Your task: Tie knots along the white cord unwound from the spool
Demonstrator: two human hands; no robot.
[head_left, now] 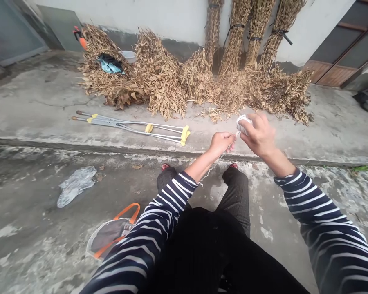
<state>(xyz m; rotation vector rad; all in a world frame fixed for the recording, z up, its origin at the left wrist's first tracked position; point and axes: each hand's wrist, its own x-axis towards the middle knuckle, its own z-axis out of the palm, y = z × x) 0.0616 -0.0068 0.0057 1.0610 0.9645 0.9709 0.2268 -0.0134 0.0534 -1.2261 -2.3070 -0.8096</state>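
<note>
In front of me, above the edge of the concrete step, my right hand (259,134) is closed around a white roll (244,123), which looks like tape or cord. A short white strip runs from the roll down to my left hand (222,143). The fingers of my left hand are pinched on that strip, just left of the roll. My right hand is slightly blurred. Beyond both hands, dry plant stalks (162,77) lie heaped along the wall.
Crutches (119,123) with yellow pads lie on the step (33,118). Tied stalk bundles (236,36) lean on the wall. A plastic bag (76,185) and an orange-handled bag (110,237) are on the ground at left. A white basin (129,56) sits among the stalks.
</note>
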